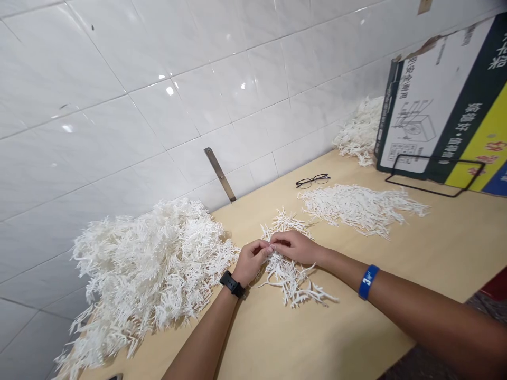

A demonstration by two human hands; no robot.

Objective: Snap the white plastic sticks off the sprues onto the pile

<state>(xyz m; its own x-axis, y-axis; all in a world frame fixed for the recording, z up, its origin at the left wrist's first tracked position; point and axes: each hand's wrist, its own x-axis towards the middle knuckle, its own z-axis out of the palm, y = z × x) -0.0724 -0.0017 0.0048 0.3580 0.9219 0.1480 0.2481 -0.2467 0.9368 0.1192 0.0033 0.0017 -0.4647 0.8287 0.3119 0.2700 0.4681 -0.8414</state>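
Observation:
My left hand (249,261), with a black watch on its wrist, is closed in a pinch with its fingertips against those of my right hand (295,247). My right hand is also pinching, palm down, a blue band on its forearm. Between the fingertips is a bit of white branching plastic-like strand, mostly hidden by the fingers. Under and around both hands lies a small heap of loose white strands (291,279) on the tan table (285,338). A large tangled pile of white branched pieces (158,264) rises just left of my left hand.
A flat pile of separated white strands (360,206) lies to the right, with eyeglasses (312,181) behind it. A printed cardboard box (435,105), a black wire frame (435,177) and another white heap (361,129) stand at back right. A metal bracket (220,174) is against the tiled wall.

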